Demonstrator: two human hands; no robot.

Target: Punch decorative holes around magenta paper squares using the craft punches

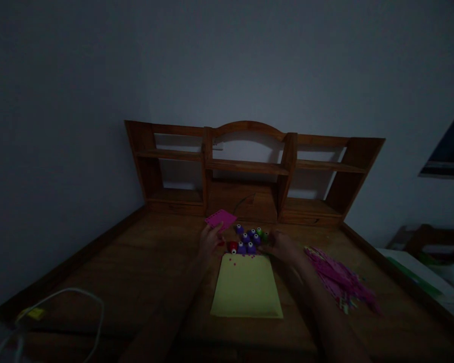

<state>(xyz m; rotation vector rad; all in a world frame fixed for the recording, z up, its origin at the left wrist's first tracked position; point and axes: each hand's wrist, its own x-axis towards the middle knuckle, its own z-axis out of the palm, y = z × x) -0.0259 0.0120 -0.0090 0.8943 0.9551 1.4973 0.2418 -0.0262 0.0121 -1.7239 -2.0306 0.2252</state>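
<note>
Fingers of the left hand (210, 239): pinched on the near edge of a pink card (220, 219), left of and beyond the yellow sheet's far edge.
Fingers of the right hand (283, 245): curled, just beyond the yellow sheet's far right corner; too dark to tell whether grasping anything.
Yellow sheet (247, 287): landmark; flat on the wooden desk (151, 282), between the forearms.
Pink card: lifted and slanted, with a row of small notches or holes along one edge.
Purple pieces (250, 248): clustered just beyond the yellow sheet's far edge, with eye-like white tops.
Red piece (232, 246): beside the purple pieces, near the yellow sheet's far left corner.
Green piece (265, 236): beyond the yellow sheet, near the right fingertips.
Pink dots (234, 264): scattered along the yellow sheet's far edge.
Pink strips (338, 277): heaped right of the yellow sheet, well apart.
White cable (101, 315): looped well left of the yellow sheet.
</note>
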